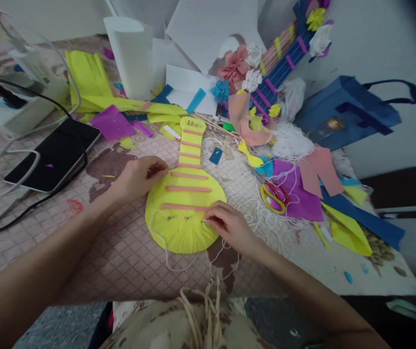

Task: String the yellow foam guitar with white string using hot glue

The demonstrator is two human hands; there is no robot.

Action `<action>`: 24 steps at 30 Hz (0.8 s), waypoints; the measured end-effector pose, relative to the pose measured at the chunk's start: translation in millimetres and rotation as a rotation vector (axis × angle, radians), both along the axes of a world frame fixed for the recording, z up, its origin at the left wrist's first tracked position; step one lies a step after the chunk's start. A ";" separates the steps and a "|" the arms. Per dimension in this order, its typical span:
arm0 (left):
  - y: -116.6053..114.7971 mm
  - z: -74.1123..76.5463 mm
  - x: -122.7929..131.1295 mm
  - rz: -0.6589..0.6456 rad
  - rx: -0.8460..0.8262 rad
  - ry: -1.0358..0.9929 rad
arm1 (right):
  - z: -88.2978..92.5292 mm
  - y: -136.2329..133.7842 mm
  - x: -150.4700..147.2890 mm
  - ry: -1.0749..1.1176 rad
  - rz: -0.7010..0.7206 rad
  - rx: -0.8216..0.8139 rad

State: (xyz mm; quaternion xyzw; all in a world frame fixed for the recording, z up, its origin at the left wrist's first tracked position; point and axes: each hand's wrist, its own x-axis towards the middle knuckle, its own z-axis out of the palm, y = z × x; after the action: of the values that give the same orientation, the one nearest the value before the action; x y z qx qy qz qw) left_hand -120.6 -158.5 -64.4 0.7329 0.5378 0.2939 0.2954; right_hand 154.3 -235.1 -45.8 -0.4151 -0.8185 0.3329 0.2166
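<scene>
Guitar cutout (186, 198), yellow, one, lying flat at centre frame, neck toward the top, presumably to bring its lower body within reach: left hand (138, 177), fingers loosely curled at the upper-left edge of the body, apparently as a steady; right hand (229, 225), thumb and forefinger pinched together at lower right, on something too small to make out. Pink strips (188, 189), seven across the cutout; small metal fittings (187, 218), two clearly visible below them; scissors (273, 198), one pair, right of centre.
</scene>
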 end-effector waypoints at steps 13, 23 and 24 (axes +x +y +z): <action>-1.1 2.9 1.6 0.014 -0.031 -0.004 | 4.1 -7.5 -1.0 -0.040 -0.010 0.057; -3.0 4.7 3.5 0.017 -0.022 -0.028 | 2.9 -9.4 1.2 -0.076 -0.003 0.031; -2.9 4.7 3.5 0.018 -0.026 -0.028 | 2.2 -9.3 0.5 -0.076 0.002 0.039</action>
State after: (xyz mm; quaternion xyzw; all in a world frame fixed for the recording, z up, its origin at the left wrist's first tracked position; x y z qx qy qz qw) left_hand -117.2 -161.4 -59.7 0.7199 0.5440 0.2997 0.3098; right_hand 154.8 -244.3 -43.6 -0.4224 -0.8327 0.3013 0.1932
